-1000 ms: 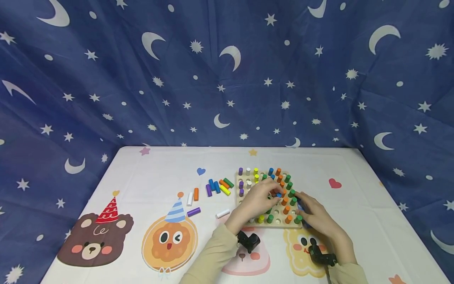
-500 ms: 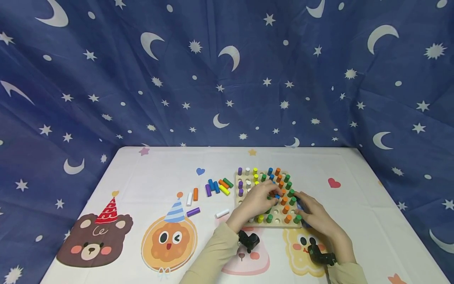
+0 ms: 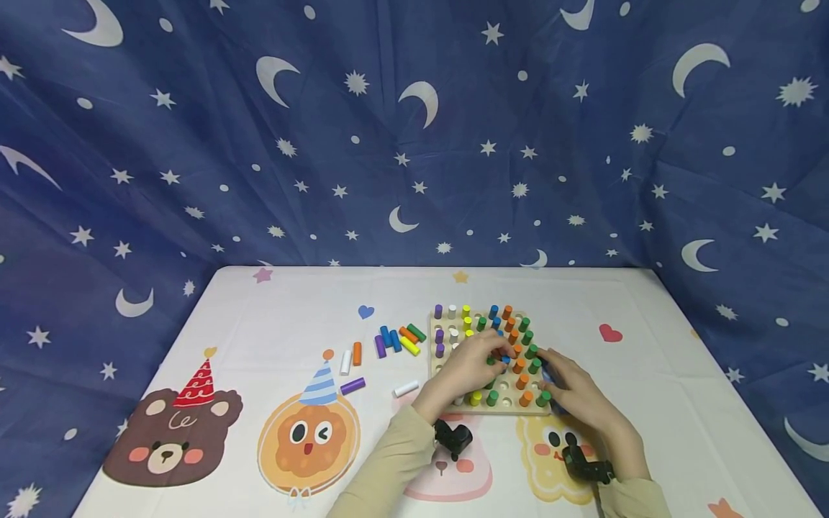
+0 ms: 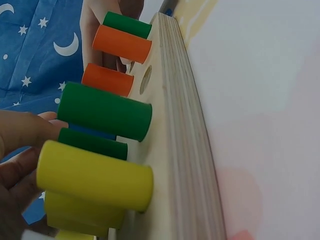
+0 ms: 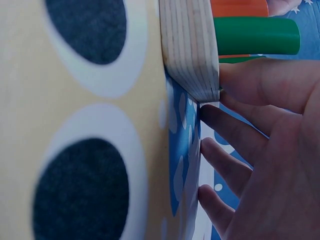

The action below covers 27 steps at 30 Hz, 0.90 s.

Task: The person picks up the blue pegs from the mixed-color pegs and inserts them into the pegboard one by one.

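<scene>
A wooden pegboard point(image 3: 512, 412) stands full of upright pegs in purple, white, yellow, green, blue and orange. Over its middle, my left hand point(image 3: 468, 364) has its fingertips round a blue peg point(image 3: 506, 360), between green and orange pegs. In the left wrist view, a strip of the blue peg point(image 4: 92, 131) shows behind a large green peg point(image 4: 105, 111), close to my fingers. My right hand point(image 3: 578, 385) lies against the board's right edge, its fingers fairly straight. The right wrist view shows its thumb point(image 5: 265, 84) at the board's edge, near a green peg point(image 5: 257, 36).
Loose pegs lie left of the board, among them a white peg point(image 3: 406, 389), a purple peg point(image 3: 352, 386) and an orange peg point(image 3: 358, 354). A blue cloth with stars point(image 3: 324, 180) hangs behind the white printed tablecloth point(image 3: 291, 302).
My left fingers have shifted slightly left and down with the blue peg, which now sits a little lower over the board. My right hand has stayed at the board's edge.
</scene>
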{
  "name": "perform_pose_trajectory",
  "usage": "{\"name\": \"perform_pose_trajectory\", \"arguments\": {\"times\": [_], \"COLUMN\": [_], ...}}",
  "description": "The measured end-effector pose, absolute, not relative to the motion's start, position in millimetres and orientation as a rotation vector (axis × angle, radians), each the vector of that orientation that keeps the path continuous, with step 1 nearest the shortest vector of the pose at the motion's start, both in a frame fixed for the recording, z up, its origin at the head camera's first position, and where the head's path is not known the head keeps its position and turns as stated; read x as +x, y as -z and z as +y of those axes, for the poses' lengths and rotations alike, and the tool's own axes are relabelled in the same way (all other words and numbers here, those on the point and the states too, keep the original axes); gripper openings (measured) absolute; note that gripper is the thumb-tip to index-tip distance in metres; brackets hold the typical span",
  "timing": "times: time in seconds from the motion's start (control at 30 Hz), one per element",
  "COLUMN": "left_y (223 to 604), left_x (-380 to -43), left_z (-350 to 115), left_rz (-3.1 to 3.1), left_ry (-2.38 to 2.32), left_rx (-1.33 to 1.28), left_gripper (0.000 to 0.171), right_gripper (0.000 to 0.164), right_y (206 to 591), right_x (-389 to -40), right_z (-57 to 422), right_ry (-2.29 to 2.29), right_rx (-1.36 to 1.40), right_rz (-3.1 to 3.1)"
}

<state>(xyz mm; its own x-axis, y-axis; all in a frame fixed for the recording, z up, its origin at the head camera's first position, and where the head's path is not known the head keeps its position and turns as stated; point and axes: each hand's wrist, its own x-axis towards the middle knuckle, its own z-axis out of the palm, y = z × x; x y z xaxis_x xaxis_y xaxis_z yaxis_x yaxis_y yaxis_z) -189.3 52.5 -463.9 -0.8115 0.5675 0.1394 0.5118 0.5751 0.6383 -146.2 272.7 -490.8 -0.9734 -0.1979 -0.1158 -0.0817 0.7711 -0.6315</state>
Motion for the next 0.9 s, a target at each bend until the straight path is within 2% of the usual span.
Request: {"name": "perform_pose_trajectory", "arguments": {"times": [0.9], "left_y": [467.0], "left_x": [-191.3], "left_z": [52.3], "left_rz": [2.701], "left_ry": [-1.073], "left_rx": [0.934], "left_gripper": [0.016], "right_gripper": [0.058], "right_y": [490.3], "right_x": [-145.2], "right_z": [273.1], "right_ry": [1.000], "right_rx": [-0.216], "right_rz": [2.782]}}
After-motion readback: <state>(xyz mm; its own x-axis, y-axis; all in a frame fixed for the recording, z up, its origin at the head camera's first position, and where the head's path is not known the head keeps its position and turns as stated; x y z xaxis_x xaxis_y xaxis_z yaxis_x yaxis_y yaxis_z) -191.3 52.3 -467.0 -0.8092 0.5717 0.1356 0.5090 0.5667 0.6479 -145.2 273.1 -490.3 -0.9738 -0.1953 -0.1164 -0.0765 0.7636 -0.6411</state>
